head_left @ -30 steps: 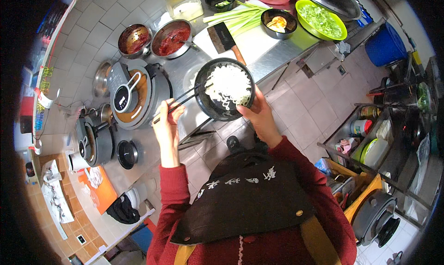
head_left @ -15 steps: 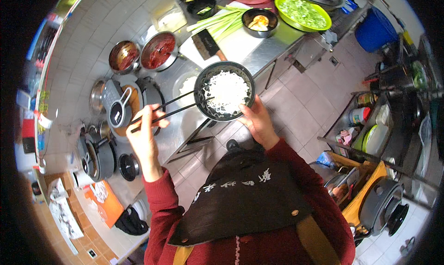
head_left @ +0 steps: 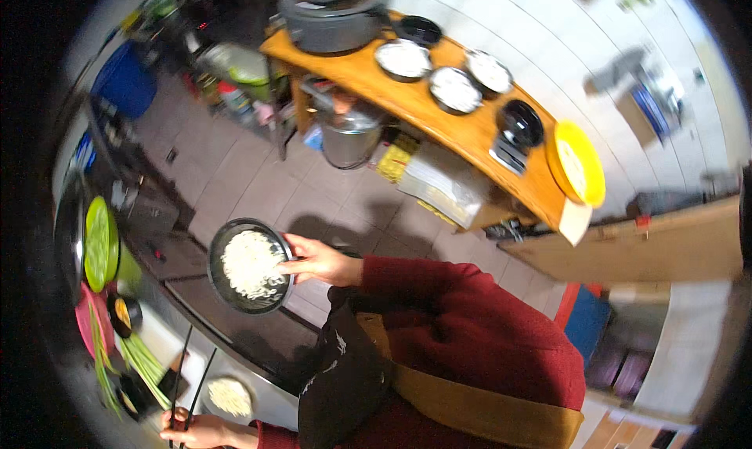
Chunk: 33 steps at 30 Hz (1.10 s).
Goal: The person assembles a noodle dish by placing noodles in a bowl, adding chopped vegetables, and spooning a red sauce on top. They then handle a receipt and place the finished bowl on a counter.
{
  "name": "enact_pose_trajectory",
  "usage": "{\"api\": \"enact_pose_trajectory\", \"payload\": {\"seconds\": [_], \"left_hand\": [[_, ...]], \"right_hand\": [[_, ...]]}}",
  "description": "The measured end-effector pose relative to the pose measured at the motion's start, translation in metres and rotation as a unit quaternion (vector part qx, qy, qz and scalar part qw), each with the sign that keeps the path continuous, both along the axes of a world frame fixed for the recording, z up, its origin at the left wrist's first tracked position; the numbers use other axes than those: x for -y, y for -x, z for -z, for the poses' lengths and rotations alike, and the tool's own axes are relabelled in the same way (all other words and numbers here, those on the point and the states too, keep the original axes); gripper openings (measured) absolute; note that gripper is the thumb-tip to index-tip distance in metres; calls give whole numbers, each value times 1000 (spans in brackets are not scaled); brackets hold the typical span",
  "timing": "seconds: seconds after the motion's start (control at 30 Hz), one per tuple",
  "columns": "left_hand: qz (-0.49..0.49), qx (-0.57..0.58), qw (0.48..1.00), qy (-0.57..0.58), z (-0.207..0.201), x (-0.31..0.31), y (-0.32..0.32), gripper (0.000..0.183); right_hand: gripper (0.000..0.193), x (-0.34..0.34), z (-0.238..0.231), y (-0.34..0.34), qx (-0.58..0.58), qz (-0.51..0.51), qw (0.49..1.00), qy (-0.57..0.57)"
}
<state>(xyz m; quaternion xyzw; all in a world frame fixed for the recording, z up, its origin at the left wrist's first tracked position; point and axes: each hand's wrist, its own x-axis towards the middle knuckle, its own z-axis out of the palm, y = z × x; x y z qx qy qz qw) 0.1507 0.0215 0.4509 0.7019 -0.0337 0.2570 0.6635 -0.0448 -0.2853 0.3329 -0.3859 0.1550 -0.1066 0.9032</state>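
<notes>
My right hand [head_left: 317,263] is closed on the rim of a black bowl [head_left: 270,301], thumb on the inner side. White noodles [head_left: 251,263] lie in the bowl, which is held out over the floor and the counter's edge. At the lower left my left hand [head_left: 200,431] grips a pair of long dark chopsticks [head_left: 181,371], their tips apart and pointing away. Close to that hand, another portion of pale noodles [head_left: 229,396] sits on the steel counter [head_left: 270,406]. Long green stalks [head_left: 145,363] lie on a white board beyond the chopsticks.
A wooden table [head_left: 439,122] along the wall carries a large grey pot [head_left: 333,18], several bowls of white food, an empty black bowl [head_left: 520,122] and a yellow basin [head_left: 577,163]. Beneath stands a steel pot [head_left: 348,136]. Left lie a green basin [head_left: 100,245] and pink basin [head_left: 92,320].
My view has swung right, from the counter to the wooden table. The bowl has come away from the chopsticks, now in my right hand alone; my left hand has stayed by the counter.
</notes>
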Motion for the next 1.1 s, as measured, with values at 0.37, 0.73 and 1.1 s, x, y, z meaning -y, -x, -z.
{"api": "enact_pose_trajectory", "payload": {"seconds": [0.37, 0.73, 1.1], "left_hand": [[602, -154, 725, -297, 63, 236, 141, 30], [652, -267, 635, -316, 66, 356, 292, 29], [571, -305, 717, -259, 55, 406, 367, 24]], "right_hand": [[59, 2, -10, 233, -24, 266, 963, -41], [74, 127, -13, 380, -106, 207, 971, 54], [46, 351, 15, 503, -119, 531, 834, -97]]}}
